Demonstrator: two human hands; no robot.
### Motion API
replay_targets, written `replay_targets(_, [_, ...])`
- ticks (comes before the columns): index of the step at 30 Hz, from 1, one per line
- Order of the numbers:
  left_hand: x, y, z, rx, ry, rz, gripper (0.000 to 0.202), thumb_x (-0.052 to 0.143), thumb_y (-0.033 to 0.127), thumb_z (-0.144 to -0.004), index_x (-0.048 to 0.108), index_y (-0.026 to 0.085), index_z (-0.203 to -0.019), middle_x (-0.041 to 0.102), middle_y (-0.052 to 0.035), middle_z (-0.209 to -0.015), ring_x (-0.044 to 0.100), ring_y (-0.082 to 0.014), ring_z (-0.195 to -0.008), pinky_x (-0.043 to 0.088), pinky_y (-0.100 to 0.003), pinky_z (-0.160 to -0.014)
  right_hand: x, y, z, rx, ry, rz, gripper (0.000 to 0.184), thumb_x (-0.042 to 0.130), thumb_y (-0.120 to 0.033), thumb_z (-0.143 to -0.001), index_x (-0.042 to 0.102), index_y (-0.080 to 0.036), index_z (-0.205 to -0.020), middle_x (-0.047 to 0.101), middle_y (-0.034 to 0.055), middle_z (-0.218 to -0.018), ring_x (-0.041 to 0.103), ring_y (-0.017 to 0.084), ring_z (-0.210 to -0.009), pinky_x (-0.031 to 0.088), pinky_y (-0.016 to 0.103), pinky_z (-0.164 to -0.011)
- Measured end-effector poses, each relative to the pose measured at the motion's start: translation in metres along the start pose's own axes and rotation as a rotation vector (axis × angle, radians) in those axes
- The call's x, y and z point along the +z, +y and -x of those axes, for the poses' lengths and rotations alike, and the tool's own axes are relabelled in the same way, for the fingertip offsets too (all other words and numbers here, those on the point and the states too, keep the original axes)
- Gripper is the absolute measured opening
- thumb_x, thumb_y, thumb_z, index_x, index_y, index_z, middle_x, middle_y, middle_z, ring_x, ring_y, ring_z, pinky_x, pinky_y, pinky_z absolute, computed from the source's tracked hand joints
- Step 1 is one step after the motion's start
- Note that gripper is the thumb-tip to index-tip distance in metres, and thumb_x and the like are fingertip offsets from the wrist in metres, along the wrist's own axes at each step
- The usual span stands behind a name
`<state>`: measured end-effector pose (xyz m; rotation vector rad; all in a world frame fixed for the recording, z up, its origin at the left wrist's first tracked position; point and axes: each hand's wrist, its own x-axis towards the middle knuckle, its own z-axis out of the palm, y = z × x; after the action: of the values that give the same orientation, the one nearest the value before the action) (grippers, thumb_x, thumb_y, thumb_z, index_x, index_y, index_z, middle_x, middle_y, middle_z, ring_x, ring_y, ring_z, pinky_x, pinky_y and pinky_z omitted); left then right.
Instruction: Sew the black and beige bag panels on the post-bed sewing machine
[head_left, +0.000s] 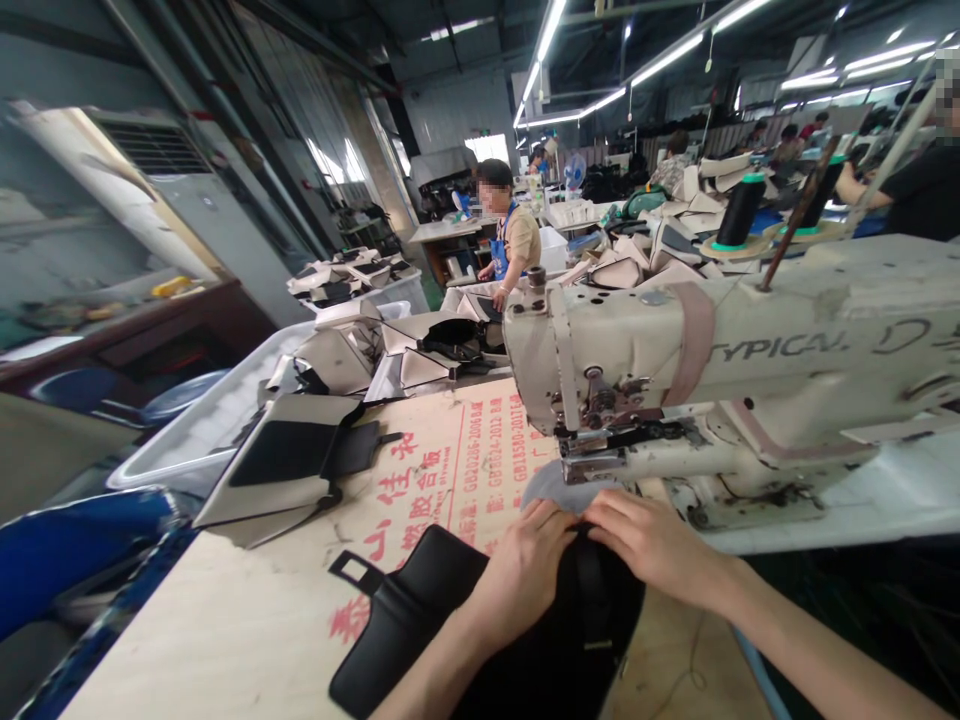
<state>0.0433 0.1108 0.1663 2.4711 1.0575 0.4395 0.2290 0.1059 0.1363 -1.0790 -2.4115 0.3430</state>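
Both my hands press on a black fabric piece (420, 610) lying on the plywood table (247, 620) just in front of the sewing machine (750, 370). My left hand (525, 570) lies on the piece with fingers curled toward the needle area. My right hand (649, 545) rests beside it, fingers pressed down on the same black piece near the presser foot (592, 465). A grey layer (551, 490) shows under the fingertips.
A finished beige-and-black piece (285, 465) lies at the table's left, with a white bin (202, 430) of more pieces behind. Thread cones (739, 215) stand on the machine. A person in a blue apron (510, 240) works farther back; another sits at far right (922, 190).
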Motion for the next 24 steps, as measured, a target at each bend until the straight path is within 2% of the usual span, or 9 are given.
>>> replay_targets(5, [-0.011, -0.007, -0.002, -0.102, -0.029, 0.101, 0.025, 0.037, 0.019, -0.087, 0.058, 0.020, -0.101, 0.060, -0.0035, -0.096, 0.055, -0.0144, -0.092, 0.044, -0.025, -0.083, 0.010, 0.002, -0.005, 0.033, 0.059, 0.015, 0.017, 0.037, -0.020, -0.090, 0.052, -0.017, -0.085, 0.055, 0.0036, -0.083, 0.052, 0.017, -0.082, 0.044, 0.031, -0.073])
replay_targets(9, [-0.021, -0.021, 0.005, -0.148, -0.112, 0.012, 0.028, 0.046, 0.025, -0.083, 0.056, 0.024, -0.109, 0.060, -0.0032, -0.105, 0.054, -0.0176, -0.099, 0.041, -0.030, -0.088, 0.016, 0.002, -0.002, 0.076, 0.138, -0.007, 0.018, 0.037, -0.022, -0.090, 0.053, -0.017, -0.086, 0.055, 0.0040, -0.085, 0.052, 0.017, -0.083, 0.042, 0.030, -0.074])
replay_targets(13, [-0.029, -0.039, 0.007, -0.090, -0.256, 0.116, 0.037, 0.041, 0.027, -0.086, 0.047, 0.028, -0.123, 0.047, 0.0002, -0.129, 0.039, -0.0173, -0.121, 0.026, -0.032, -0.103, 0.017, 0.003, -0.002, 0.088, 0.158, -0.067, 0.018, 0.038, -0.022, -0.090, 0.054, -0.018, -0.087, 0.056, 0.0033, -0.085, 0.052, 0.016, -0.083, 0.041, 0.028, -0.074])
replay_targets(15, [-0.030, -0.046, 0.007, -0.086, -0.335, 0.210, 0.040, 0.039, 0.031, -0.087, 0.041, 0.029, -0.127, 0.042, 0.0019, -0.134, 0.033, -0.0174, -0.125, 0.022, -0.032, -0.105, 0.017, 0.005, -0.003, 0.093, 0.143, -0.095, 0.018, 0.038, -0.023, -0.090, 0.055, -0.018, -0.086, 0.057, 0.0027, -0.085, 0.053, 0.015, -0.082, 0.040, 0.027, -0.073])
replay_targets(16, [-0.028, -0.049, 0.008, -0.109, -0.349, 0.240, 0.041, 0.037, 0.034, -0.087, 0.041, 0.029, -0.127, 0.043, 0.0020, -0.133, 0.035, -0.0182, -0.124, 0.024, -0.032, -0.103, 0.018, 0.005, -0.004, 0.099, 0.137, -0.110, 0.018, 0.038, -0.023, -0.090, 0.056, -0.019, -0.085, 0.057, 0.0025, -0.084, 0.053, 0.015, -0.081, 0.039, 0.027, -0.072])
replay_targets(18, [-0.020, -0.053, 0.010, -0.194, -0.305, 0.258, 0.039, 0.033, 0.040, -0.088, 0.049, 0.027, -0.122, 0.053, 0.0007, -0.123, 0.046, -0.0202, -0.113, 0.032, -0.031, -0.096, 0.018, 0.005, -0.006, 0.121, 0.132, -0.146, 0.020, 0.038, -0.024, -0.090, 0.056, -0.019, -0.084, 0.057, 0.0027, -0.084, 0.053, 0.015, -0.080, 0.038, 0.026, -0.071])
replay_targets(20, [-0.009, -0.055, 0.012, -0.294, -0.181, 0.242, 0.042, 0.031, 0.044, -0.087, 0.061, 0.021, -0.106, 0.064, -0.0004, -0.103, 0.056, -0.0199, -0.094, 0.040, -0.028, -0.083, 0.019, 0.003, -0.009, 0.152, 0.136, -0.206, 0.021, 0.038, -0.025, -0.090, 0.057, -0.019, -0.083, 0.058, 0.0030, -0.083, 0.053, 0.015, -0.079, 0.036, 0.026, -0.071])
replay_targets(22, [0.001, -0.056, 0.014, -0.362, -0.059, 0.221, 0.047, 0.030, 0.047, -0.086, 0.065, 0.016, -0.090, 0.066, -0.0006, -0.084, 0.057, -0.0170, -0.077, 0.042, -0.024, -0.068, 0.022, -0.003, -0.013, 0.189, 0.155, -0.309, 0.023, 0.039, -0.025, -0.089, 0.058, -0.018, -0.078, 0.058, 0.0028, -0.078, 0.052, 0.015, -0.075, 0.035, 0.025, -0.069])
replay_targets(24, [0.001, -0.057, 0.010, -0.391, 0.005, 0.189, 0.049, 0.031, 0.048, -0.085, 0.065, 0.013, -0.079, 0.064, 0.0000, -0.071, 0.054, -0.0139, -0.065, 0.040, -0.021, -0.058, 0.028, -0.012, -0.017, 0.289, 0.235, -0.510, 0.023, 0.045, -0.029, -0.086, 0.059, -0.017, -0.072, 0.058, 0.0017, -0.072, 0.051, 0.014, -0.070, 0.033, 0.024, -0.067])
